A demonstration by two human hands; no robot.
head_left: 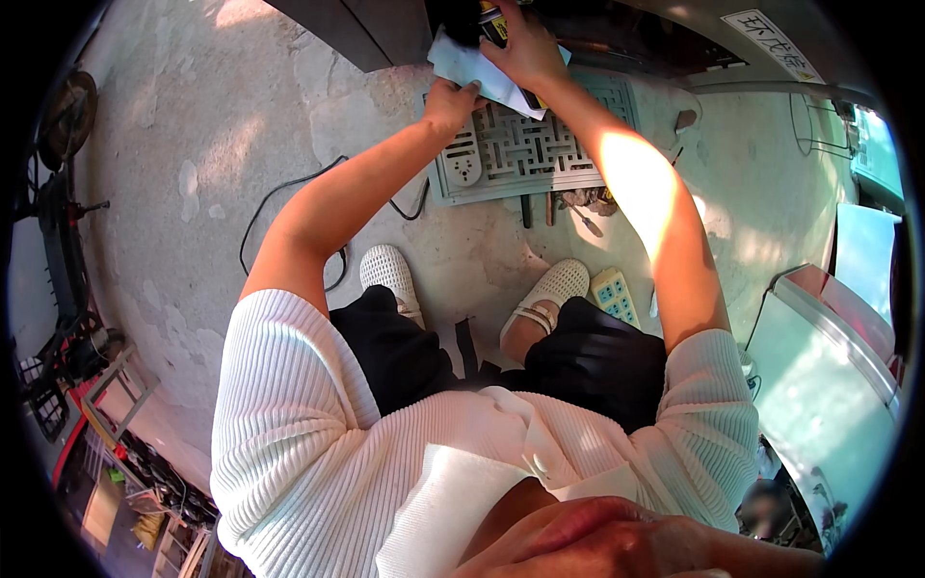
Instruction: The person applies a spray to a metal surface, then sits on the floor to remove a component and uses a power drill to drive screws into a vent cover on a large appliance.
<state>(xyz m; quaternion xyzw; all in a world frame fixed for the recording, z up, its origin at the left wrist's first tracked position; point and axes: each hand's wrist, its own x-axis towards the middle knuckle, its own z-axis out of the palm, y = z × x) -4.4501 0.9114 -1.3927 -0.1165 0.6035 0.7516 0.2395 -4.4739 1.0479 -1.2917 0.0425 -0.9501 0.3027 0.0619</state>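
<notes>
Right hand [528,60] at the top centre of the frame, and I have it clamped on a can [497,31], black and yellow, partly hidden by the fingers. Just left and lower, the left hand [449,106] has thumb and fingers together on the near edge of a white sheet [466,65]; I can't see the fingers underneath. My read: that pinch steadies the sheet, and the wrap round the can stops it slipping. One can, one sheet, both up by the dark casing [378,31].

Moving out, one grey grating [540,186] lies flat on the floor below the hands, perhaps serving as a low shelf, since a pale socket strip [465,159] rests on its left part. At its lower edge I count three tools: a black handle [526,211], a brown handle [550,209], and a dark-ended tool [587,223] to the right.

Centre of frame now: two shoes [387,268], set apart, I'd guess for balance. Right beside the right one sits a cream strip [615,297], making two strips in all.
</notes>
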